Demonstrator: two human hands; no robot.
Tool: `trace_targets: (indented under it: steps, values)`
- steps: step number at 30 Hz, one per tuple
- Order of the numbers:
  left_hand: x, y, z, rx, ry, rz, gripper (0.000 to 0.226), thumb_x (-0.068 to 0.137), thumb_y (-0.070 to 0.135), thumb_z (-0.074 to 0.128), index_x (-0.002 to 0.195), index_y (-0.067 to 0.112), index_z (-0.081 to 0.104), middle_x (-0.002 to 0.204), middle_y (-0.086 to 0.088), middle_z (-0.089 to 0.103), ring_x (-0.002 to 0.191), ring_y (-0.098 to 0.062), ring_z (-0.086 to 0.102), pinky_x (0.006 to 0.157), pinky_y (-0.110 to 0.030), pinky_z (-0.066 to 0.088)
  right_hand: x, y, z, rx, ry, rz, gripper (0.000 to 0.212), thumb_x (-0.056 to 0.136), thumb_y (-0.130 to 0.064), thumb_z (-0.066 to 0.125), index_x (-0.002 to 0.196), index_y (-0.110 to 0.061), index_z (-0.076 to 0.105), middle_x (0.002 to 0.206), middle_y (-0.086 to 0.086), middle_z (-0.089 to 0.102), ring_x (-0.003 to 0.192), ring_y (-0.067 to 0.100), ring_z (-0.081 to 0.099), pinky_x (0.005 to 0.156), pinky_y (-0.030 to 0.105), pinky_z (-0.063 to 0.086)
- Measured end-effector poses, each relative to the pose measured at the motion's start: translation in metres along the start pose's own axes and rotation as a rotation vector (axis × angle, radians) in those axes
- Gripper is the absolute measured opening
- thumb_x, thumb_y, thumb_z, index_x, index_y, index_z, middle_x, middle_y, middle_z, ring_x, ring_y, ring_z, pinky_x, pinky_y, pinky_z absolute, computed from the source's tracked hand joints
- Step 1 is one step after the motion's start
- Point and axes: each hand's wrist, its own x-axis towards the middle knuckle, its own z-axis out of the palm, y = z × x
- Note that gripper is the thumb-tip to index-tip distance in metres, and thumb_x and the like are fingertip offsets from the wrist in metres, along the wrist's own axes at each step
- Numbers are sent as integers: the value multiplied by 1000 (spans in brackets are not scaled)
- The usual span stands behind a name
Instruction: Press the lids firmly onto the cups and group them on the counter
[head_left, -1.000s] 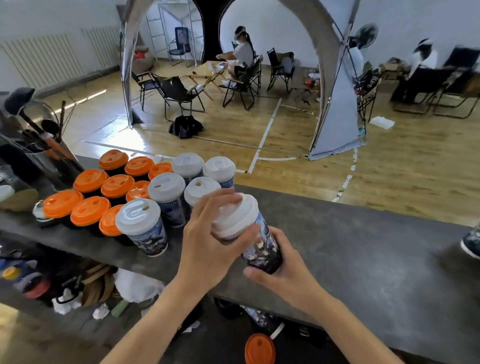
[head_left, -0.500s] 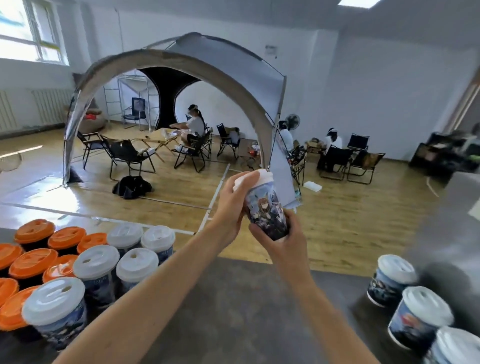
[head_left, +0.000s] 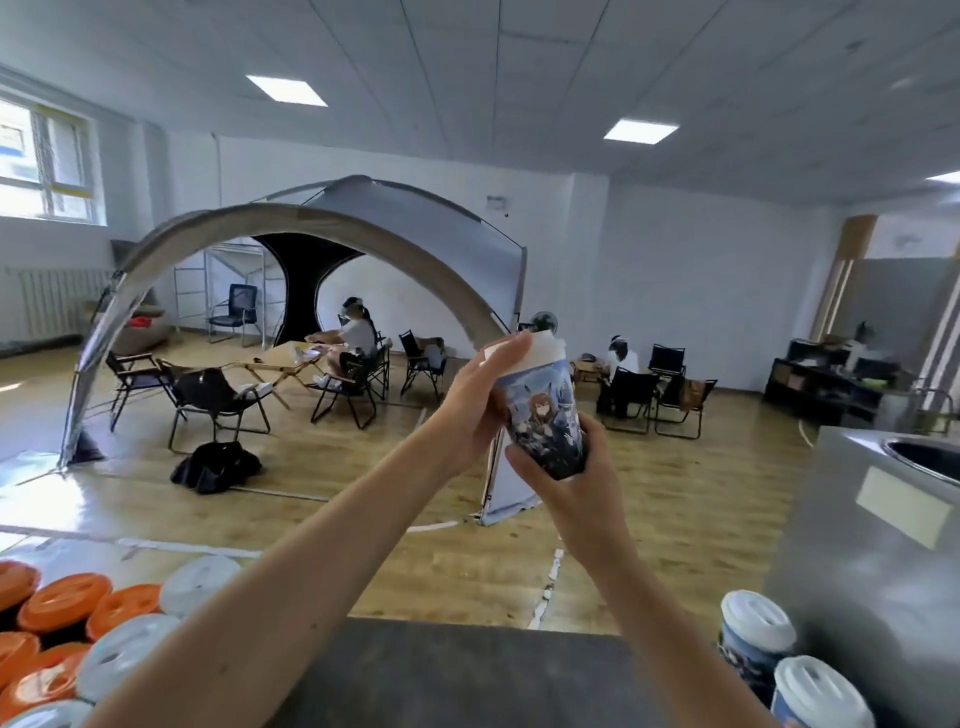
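On my far left the orange-lidded cups (head_left: 62, 603) and white-lidded cups (head_left: 124, 654) sit bunched on the tabletop (head_left: 467, 675). A second ago the printed cup (head_left: 545, 415) was low beside that bunch; now it is lifted well above the tabletop, out in front of me. My left hand (head_left: 472, 410) has its grip curled over the white lid (head_left: 540, 351). My right hand (head_left: 561, 478) wraps the cup's base from below. The view has swung right, showing two more lidded cups (head_left: 756, 644) at that end. I judge the lid is being seated in mid-air, and the cup is not yet grouped.
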Motion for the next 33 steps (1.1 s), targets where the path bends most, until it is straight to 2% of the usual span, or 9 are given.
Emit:
trace_targets:
  steps: [5,8,10,12,14,20,25,30,33]
  values:
    - [19,54,13,93,51,135,91,59,53,83,130,0,62,114,-22,74,97,-34,72,85,-40,60,34,-34,-2,-3,-24,-60,74,69,-65,80,126,-31,49,102,-19,68,95,3,67,82,32,58]
    - [31,88,19,121,60,209,83,68,50,80,131,-1,61,116,-21,74,97,-33,73,81,-35,60,58,-62,-2,-11,-58,-110,71,73,-58,77,129,-28,47,103,-14,68,88,0,68,76,28,59]
    - [36,104,22,106,2,215,92,64,54,83,134,-1,60,116,-20,73,90,-26,74,76,-31,60,71,-78,-1,33,-92,-124,69,72,-50,76,128,-25,45,107,-8,67,85,-2,68,72,22,58]
    - [40,116,22,118,-28,190,98,60,60,86,134,1,62,121,-18,73,100,-29,74,92,-37,59,80,-89,2,71,-96,-131,64,73,-45,76,125,-26,45,105,-5,66,82,-3,69,69,19,56]
    - [42,125,23,144,-32,200,89,68,60,80,132,1,63,124,-18,72,114,-35,70,106,-44,53,87,-95,7,72,-87,-145,63,74,-46,77,125,-24,46,104,-3,67,79,-2,69,68,19,56]
    - [38,134,21,165,35,230,46,83,37,78,109,1,69,90,-10,78,87,-28,73,78,-32,60,88,-94,19,33,-96,-164,66,73,-56,72,126,-25,46,107,1,66,80,2,68,66,22,56]
    - [35,130,11,115,49,230,97,53,58,82,128,-1,64,115,-23,74,95,-32,74,80,-35,58,82,-94,27,-9,-63,-161,62,70,-59,74,120,-31,49,103,-9,67,84,0,67,69,20,56]
    - [39,129,4,72,16,249,123,32,68,94,129,-2,64,120,-24,72,97,-33,72,84,-38,58,89,-99,34,-68,-11,-176,69,69,-63,74,122,-27,48,99,-9,67,81,-1,65,66,16,50]
    - [41,130,2,87,-40,248,125,34,72,93,131,-2,63,115,-22,72,96,-30,72,84,-37,59,88,-99,36,-33,5,-180,75,64,-66,73,121,-23,50,95,-7,69,75,-2,66,63,17,51]
